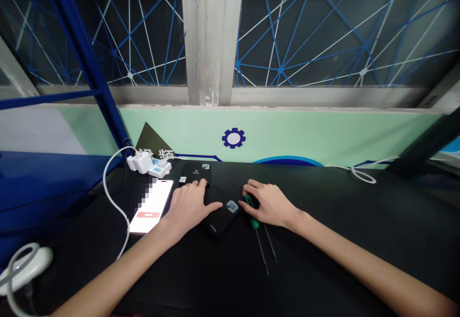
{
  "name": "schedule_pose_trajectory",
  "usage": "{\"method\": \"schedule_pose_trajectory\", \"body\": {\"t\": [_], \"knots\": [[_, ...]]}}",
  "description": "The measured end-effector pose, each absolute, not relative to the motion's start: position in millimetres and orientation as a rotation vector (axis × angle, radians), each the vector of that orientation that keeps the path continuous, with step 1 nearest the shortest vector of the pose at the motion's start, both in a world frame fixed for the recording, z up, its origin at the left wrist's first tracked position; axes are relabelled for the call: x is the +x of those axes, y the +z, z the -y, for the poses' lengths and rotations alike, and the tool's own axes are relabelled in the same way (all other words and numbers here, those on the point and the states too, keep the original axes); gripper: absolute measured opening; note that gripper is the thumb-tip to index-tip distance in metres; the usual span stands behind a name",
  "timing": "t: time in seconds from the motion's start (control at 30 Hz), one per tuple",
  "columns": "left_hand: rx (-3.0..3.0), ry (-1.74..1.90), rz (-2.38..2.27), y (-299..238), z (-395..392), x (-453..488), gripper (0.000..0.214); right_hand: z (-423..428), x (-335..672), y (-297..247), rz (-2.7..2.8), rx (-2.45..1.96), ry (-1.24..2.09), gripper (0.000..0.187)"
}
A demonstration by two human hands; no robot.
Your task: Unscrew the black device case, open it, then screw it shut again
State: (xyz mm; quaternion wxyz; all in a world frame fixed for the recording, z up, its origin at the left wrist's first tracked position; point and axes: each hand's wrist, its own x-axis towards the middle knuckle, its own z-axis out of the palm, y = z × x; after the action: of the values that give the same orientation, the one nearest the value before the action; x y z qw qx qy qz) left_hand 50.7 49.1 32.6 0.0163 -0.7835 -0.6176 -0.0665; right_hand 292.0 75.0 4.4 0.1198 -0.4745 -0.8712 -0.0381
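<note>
"What is the left hand (189,204) doing?"

"It lies palm down and loosely spread, not clenched. Its fingertips reach the near edge of a flat black rectangular case with a white label (193,174), and its thumb points out sideways over a second flat black case with a grey-blue patch (222,217). Whether it presses on either, I can't tell."

"And the right hand (271,204)?"

"Half curled, knuckles up, with a gap between thumb and forefinger. A green-handled screwdriver with a slim metal shaft (255,223) lies under it, some green showing in that gap. I can't tell whether the fingers grip it."

"Is there another tool?"

"A second slim metal shaft (270,243) runs beside the first. Both tips point back toward the person; the second one's upper end is hidden by the hand."

"How are the arms set?"

"Both forearms come in from the lower corners and slant inward, so the hands face each other across the second case. Everything sits on a black bench (323,269). Left of the left hand is a flat phone with a lit white screen (158,202)."
</note>
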Motion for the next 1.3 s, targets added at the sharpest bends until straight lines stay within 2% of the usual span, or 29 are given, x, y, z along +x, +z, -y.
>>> {"method": "schedule_pose_trajectory", "body": {"t": [0.2,0.4,0.67,0.83,1.0,1.3], "knots": [[-2.388,-0.138,1.964,36.3,-53.0,60.6,0.059,-73.3,299.0,3.5,2.514,-1.388,-0.054,0.022],[-2.371,-0.224,2.001,21.4,-58.6,66.2,0.056,-70.9,305.1,2.0,2.484,-1.405,-0.069,0.023],[-2.410,-0.480,1.919,22.6,-53.4,53.7,0.025,-66.7,303.3,2.8,2.376,-1.371,-0.090,0.028],[-2.389,-0.454,1.761,19.2,-61.4,35.8,0.043,-54.3,295.7,11.6,2.435,-1.045,-0.087,0.022],[-2.494,-0.304,1.743,4.7,-66.6,31.7,0.061,-42.1,281.5,11.7,2.636,-0.732,0.099,0.035],[-2.511,-0.104,1.725,4.1,-61.6,35.8,0.062,-36.1,274.3,8.7,2.669,-0.857,0.099,0.043]]}}
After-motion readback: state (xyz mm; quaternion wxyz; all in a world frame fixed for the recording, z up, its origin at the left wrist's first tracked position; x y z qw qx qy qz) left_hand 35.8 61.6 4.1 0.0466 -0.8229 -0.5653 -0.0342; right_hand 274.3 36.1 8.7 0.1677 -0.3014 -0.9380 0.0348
